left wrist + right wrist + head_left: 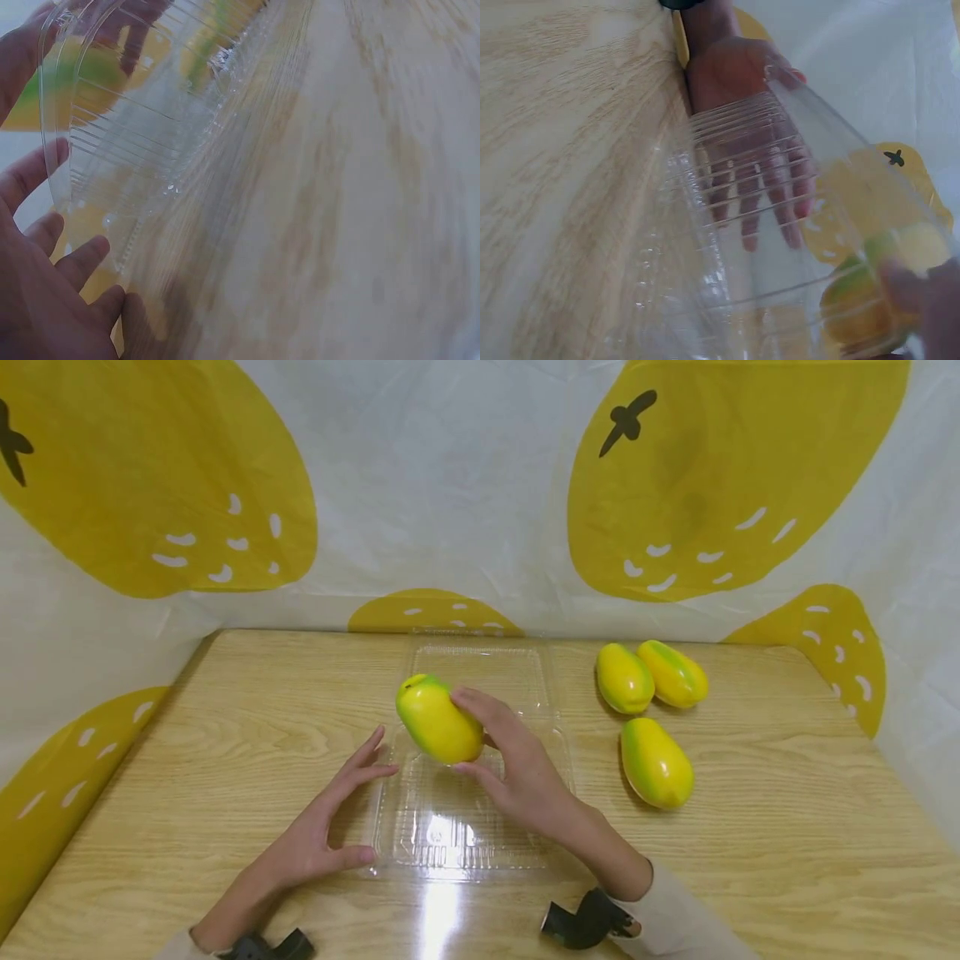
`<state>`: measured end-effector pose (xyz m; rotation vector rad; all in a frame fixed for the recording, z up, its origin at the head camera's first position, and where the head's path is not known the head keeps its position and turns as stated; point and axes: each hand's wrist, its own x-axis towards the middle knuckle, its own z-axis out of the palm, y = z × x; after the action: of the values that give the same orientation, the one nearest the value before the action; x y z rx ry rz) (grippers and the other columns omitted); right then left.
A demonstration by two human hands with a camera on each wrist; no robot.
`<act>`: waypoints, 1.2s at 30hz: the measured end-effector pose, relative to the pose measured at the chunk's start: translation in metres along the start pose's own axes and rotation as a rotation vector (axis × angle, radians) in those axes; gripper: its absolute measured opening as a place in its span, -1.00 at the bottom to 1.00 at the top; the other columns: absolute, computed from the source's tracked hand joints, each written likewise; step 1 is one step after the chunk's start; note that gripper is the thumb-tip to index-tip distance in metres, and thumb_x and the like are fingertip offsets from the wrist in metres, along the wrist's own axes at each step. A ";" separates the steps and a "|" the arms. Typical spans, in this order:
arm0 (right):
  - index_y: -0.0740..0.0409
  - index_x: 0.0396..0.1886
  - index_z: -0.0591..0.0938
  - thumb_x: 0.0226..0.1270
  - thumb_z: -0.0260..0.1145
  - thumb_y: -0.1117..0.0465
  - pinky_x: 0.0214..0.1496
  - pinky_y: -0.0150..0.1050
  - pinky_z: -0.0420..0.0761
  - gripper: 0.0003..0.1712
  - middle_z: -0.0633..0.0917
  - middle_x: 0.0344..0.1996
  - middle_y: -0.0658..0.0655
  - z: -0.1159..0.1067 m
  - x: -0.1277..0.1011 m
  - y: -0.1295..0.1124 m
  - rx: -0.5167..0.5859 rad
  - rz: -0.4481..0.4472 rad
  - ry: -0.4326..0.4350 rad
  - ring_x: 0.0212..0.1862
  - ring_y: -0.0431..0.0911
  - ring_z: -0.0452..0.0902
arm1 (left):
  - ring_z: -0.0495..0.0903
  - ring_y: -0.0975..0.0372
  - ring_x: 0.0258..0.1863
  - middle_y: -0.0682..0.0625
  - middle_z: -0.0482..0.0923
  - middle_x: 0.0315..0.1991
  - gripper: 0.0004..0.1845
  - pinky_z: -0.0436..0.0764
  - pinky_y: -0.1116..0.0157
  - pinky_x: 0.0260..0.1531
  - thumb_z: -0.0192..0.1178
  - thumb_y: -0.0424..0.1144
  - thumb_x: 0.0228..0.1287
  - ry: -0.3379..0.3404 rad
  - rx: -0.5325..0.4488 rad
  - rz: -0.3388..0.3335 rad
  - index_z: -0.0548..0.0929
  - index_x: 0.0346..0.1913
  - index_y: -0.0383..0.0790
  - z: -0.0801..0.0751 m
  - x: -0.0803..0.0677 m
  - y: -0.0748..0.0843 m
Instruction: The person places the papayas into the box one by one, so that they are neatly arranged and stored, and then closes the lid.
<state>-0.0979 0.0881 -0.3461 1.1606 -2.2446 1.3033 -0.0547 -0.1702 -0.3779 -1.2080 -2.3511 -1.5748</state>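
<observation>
My right hand [521, 768] holds a yellow mango with green streaks [433, 717], fingers on its far side and thumb at its near side. The fruit is over the clear plastic clamshell box [487, 852], which lies unfolded on the table with its lid [480, 664] toward the wall. To the left of the box, my left hand [311, 831] has its fingers and thumb spread. In the left wrist view, the left fingers [82, 262] are close beside the box's ribbed wall [135, 112]. The mango [855, 307] shows partly through the clear plastic in the right wrist view.
Right of the box lie more mangoes: two side by side at the back, a left one [624, 678] and a right one [673, 674], and one nearer [657, 764]. A white cloth printed with yellow fruit [442, 485] hangs behind the wooden table [787, 827].
</observation>
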 end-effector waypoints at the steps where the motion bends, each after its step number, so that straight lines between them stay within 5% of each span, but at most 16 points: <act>1: 0.16 0.29 0.19 -0.02 0.37 0.38 -0.07 -0.31 0.49 -0.15 0.23 0.26 0.12 0.001 -0.001 0.002 -0.001 0.004 -0.010 0.22 -0.02 0.21 | -0.04 -0.23 0.25 -0.35 -0.24 0.34 -0.22 -0.10 0.30 0.22 0.31 -0.25 -0.14 0.000 -0.001 -0.002 0.25 0.21 -0.40 0.000 0.000 0.000; 9: 0.14 0.32 0.14 0.01 0.35 0.33 0.13 -0.25 0.34 -0.13 0.22 0.27 0.13 0.007 -0.004 0.008 -0.060 0.009 -0.080 0.27 -0.04 0.13 | -0.03 -0.23 0.25 -0.33 -0.24 0.35 -0.22 -0.05 -0.18 0.10 0.31 -0.25 -0.15 0.000 -0.004 -0.015 0.26 0.22 -0.39 0.000 -0.001 -0.001; 15: 0.09 0.33 0.13 0.05 0.34 0.24 0.26 -0.15 0.14 -0.14 0.20 0.29 0.10 0.010 -0.007 0.007 -0.145 0.026 -0.129 0.29 -0.05 0.07 | -0.07 -0.23 0.26 -0.34 -0.23 0.35 -0.22 -0.09 0.31 0.23 0.32 -0.24 -0.14 0.001 -0.010 -0.001 0.27 0.21 -0.40 -0.001 -0.001 -0.002; 25: -0.09 0.36 0.08 0.10 0.31 0.12 0.22 -0.19 0.20 -0.13 0.14 0.32 -0.05 0.017 -0.012 0.008 -0.241 0.106 -0.215 0.23 -0.15 0.11 | -0.12 -0.20 0.29 -0.35 -0.23 0.35 -0.23 -0.11 0.31 0.23 0.33 -0.22 -0.13 0.009 -0.017 -0.002 0.28 0.20 -0.40 -0.002 0.000 0.000; 32: -0.07 0.35 0.10 0.10 0.31 0.10 0.23 -0.17 0.19 -0.15 0.16 0.31 -0.02 0.017 -0.014 0.009 -0.260 0.096 -0.217 0.24 -0.14 0.11 | -0.12 -0.21 0.28 -0.35 -0.23 0.34 -0.26 -0.08 -0.29 0.04 0.30 -0.19 -0.10 0.010 -0.021 0.002 0.30 0.19 -0.38 -0.001 0.001 0.001; 36: -0.07 0.36 0.10 0.11 0.30 0.10 0.23 -0.19 0.18 -0.15 0.16 0.31 -0.01 0.017 -0.014 0.010 -0.268 0.102 -0.229 0.25 -0.15 0.11 | -0.09 -0.22 0.27 -0.35 -0.22 0.34 -0.27 -0.06 -0.32 0.00 0.30 -0.15 -0.08 0.011 -0.021 0.010 0.31 0.19 -0.38 -0.001 0.001 -0.001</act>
<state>-0.0940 0.0835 -0.3698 1.1578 -2.5761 0.9026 -0.0561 -0.1709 -0.3775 -1.2092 -2.3243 -1.6028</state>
